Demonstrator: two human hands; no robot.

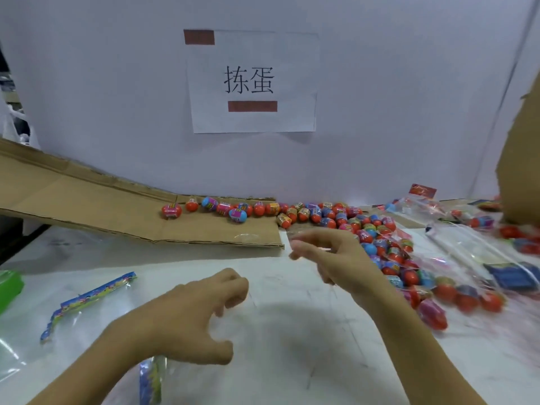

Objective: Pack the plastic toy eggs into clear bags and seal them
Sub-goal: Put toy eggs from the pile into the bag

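Many small plastic toy eggs (377,238), mostly red and blue, are heaped at the right, and a row of them (222,209) lies along the cardboard ramp. A clear bag (292,317), barely visible, stretches between my hands over the white table, and its coloured header (150,381) shows under my left wrist. My left hand (198,317) has its fingers curled and pinches the film at its left edge. Further back, my right hand (336,258) pinches the film's far edge just in front of the egg heap. No egg is in either hand.
An empty bag with a coloured header (93,299) lies at the left beside a green object (8,287). Filled bags (467,252) pile up at the right under a cardboard box (520,171). A cardboard ramp (87,206) slopes down from the left; a white board with a paper sign (251,80) closes the back.
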